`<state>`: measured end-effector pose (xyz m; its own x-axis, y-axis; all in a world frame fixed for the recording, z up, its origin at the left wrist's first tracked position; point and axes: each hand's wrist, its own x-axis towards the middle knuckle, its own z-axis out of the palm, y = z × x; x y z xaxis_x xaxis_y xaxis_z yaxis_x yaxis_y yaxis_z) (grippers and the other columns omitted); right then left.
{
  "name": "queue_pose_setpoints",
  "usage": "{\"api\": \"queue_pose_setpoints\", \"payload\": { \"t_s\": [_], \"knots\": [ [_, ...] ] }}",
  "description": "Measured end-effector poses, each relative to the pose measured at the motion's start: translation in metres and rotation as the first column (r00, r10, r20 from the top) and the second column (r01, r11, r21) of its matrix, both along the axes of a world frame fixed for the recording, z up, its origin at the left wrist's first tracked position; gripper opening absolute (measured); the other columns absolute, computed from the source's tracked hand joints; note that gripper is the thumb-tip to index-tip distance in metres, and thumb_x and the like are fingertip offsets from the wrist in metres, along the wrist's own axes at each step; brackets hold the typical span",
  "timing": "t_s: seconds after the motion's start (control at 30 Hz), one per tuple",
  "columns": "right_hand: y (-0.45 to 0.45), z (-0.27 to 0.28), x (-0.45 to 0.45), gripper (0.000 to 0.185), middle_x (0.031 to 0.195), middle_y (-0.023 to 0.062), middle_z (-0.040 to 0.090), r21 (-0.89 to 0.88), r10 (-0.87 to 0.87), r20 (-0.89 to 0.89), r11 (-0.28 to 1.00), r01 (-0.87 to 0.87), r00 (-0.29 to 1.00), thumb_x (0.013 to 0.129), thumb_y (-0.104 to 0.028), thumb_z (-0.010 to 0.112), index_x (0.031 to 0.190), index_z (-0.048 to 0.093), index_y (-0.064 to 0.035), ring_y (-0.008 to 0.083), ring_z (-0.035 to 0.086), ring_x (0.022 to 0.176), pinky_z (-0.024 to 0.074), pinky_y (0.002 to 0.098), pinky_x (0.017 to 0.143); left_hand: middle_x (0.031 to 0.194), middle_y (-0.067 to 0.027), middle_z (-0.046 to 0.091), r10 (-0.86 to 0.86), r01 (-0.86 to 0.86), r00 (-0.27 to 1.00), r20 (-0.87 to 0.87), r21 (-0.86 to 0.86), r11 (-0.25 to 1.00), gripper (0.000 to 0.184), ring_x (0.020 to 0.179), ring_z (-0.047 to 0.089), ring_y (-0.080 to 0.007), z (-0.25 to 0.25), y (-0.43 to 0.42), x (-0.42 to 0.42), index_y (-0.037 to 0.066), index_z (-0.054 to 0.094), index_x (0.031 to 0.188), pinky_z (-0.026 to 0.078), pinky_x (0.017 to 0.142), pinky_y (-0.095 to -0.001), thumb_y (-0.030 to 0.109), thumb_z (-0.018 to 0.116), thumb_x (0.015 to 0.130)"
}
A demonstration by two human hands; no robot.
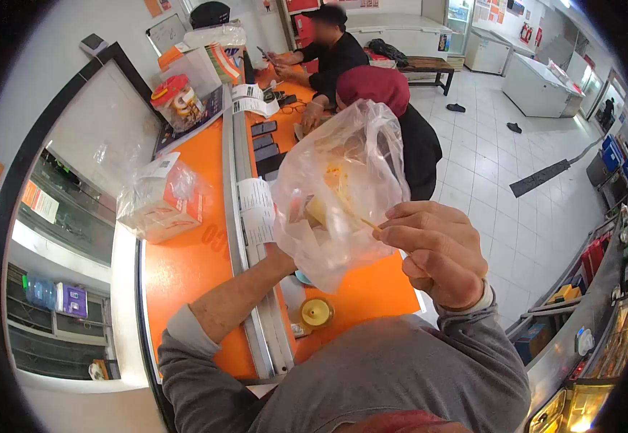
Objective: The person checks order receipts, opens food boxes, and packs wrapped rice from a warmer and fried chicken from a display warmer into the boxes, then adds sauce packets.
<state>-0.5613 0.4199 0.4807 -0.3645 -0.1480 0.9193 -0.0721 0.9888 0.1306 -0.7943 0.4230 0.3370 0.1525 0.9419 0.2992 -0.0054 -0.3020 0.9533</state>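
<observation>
A translucent plastic bag (375, 155) is held up in front of me, over the orange counter. Its film is crumpled, and pale yellow and orange contents show through it; I cannot make out what they are. My left forearm reaches up to the bag's lower left side. The left hand supports the bag, but its fingers are mostly hidden by the film. At the bag's right edge, my right hand (437, 252) pinches a thin yellowish stick (363, 219) between thumb and fingers. The stick points left into the bag.
The orange counter (191, 278) carries a boxed package in plastic (166, 198), a red-lidded jar (178, 103), paper receipts (256, 209), phones (264, 141) and a yellow-topped container (317, 312). Two people sit beyond the bag, one in a maroon head covering (373, 88). White-tiled floor (473, 169) lies right.
</observation>
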Motion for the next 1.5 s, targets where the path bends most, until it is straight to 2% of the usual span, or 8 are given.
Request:
{"api": "queue_pose_setpoints", "payload": {
  "t_s": [0.1,0.2,0.3,0.43,0.73,0.83,1.13,1.5],
  "knots": [
    [-0.006,0.006,0.004,0.019,0.076,0.0165,0.067,-0.024,-0.167,0.018,0.986,0.168,0.986,0.099,-0.017,0.05,0.092,0.039,-0.0023,0.0288,0.069,0.067,0.0592,0.0455,0.065,0.122,-0.0078,0.057,-0.002,0.002,1.0,-0.026,-0.003,1.0,0.054,0.11,0.056,-0.0165,0.001,-0.002,-0.002,0.003,0.049,0.127,0.046,0.095,-0.0318,0.012,0.074,0.08],
    [0.004,0.007,0.007,0.023,0.077,0.0222,0.063,0.103,0.043,-0.07,0.994,-0.035,0.997,0.078,-0.007,0.062,0.081,0.041,0.0021,0.0319,0.065,0.064,0.0573,0.0452,0.064,0.122,-0.0079,0.058,-0.001,0.001,0.999,-0.032,-0.003,1.0,0.054,0.11,0.056,-0.0166,0.0,0.001,-0.004,0.003,0.049,0.127,0.046,0.095,-0.0319,0.012,0.074,0.08],
    [0.011,0.0,0.001,0.022,0.078,0.0241,0.063,0.207,0.202,-0.174,0.964,-0.165,0.964,0.078,-0.004,0.061,0.086,0.041,0.0012,0.0323,0.064,0.063,0.057,0.0448,0.064,0.122,-0.008,0.058,0.001,-0.001,0.999,-0.039,0.0,1.0,0.053,0.11,0.056,-0.0167,0.003,0.001,-0.005,0.003,0.049,0.126,0.046,0.095,-0.032,0.013,0.074,0.08],
    [-0.004,-0.001,0.009,0.018,0.082,0.0239,0.064,-0.108,0.232,-0.103,0.964,-0.242,0.967,0.083,-0.002,0.058,0.094,0.045,-0.0012,0.0314,0.065,0.064,0.0568,0.041,0.062,0.121,-0.0081,0.058,-0.002,0.002,0.998,-0.066,0.0,1.0,0.053,0.109,0.057,-0.0169,0.002,0.0,-0.004,0.003,0.05,0.126,0.046,0.095,-0.0321,0.013,0.074,0.08],
    [-0.001,-0.004,0.004,0.019,0.083,0.0215,0.066,0.046,0.076,-0.055,0.996,-0.073,0.996,0.08,-0.002,0.06,0.093,0.047,-0.0036,0.0304,0.067,0.066,0.0577,0.0401,0.065,0.12,-0.0083,0.059,-0.022,0.022,0.995,-0.102,0.007,1.0,0.052,0.108,0.057,-0.0173,0.008,0.0,0.001,0.003,0.05,0.125,0.046,0.094,-0.0324,0.013,0.075,0.08],
    [-0.004,-0.004,0.005,0.019,0.089,0.0243,0.066,0.045,0.037,0.015,0.998,-0.038,0.999,0.092,-0.011,0.051,0.106,0.041,-0.0031,0.0335,0.07,0.071,0.059,0.0472,0.071,0.12,-0.0084,0.059,-0.021,0.022,0.994,-0.105,0.011,1.0,0.052,0.108,0.057,-0.0175,0.009,0.001,0.002,0.003,0.051,0.125,0.046,0.094,-0.0324,0.014,0.075,0.08],
    [-0.011,-0.01,0.002,0.017,0.084,0.0212,0.066,0.016,0.13,-0.02,0.991,-0.13,0.991,0.088,-0.01,0.058,0.1,0.048,-0.0035,0.0316,0.069,0.067,0.0599,0.0431,0.067,0.119,-0.0087,0.059,-0.029,0.031,0.992,-0.12,0.014,0.999,0.051,0.107,0.058,-0.0179,0.009,0.0,0.004,0.003,0.051,0.124,0.047,0.093,-0.0327,0.014,0.075,0.08],
    [-0.01,-0.012,0.006,0.022,0.089,0.0143,0.063,0.047,-0.058,0.075,0.997,0.054,0.996,0.077,-0.012,0.065,0.095,0.062,0.0001,0.0271,0.066,0.078,0.0572,0.0379,0.073,0.118,-0.0089,0.06,-0.046,0.05,0.988,-0.146,0.026,0.998,0.05,0.106,0.059,-0.0184,0.014,0.002,0.01,0.003,0.052,0.123,0.047,0.093,-0.033,0.015,0.075,0.08]
  ]
}}
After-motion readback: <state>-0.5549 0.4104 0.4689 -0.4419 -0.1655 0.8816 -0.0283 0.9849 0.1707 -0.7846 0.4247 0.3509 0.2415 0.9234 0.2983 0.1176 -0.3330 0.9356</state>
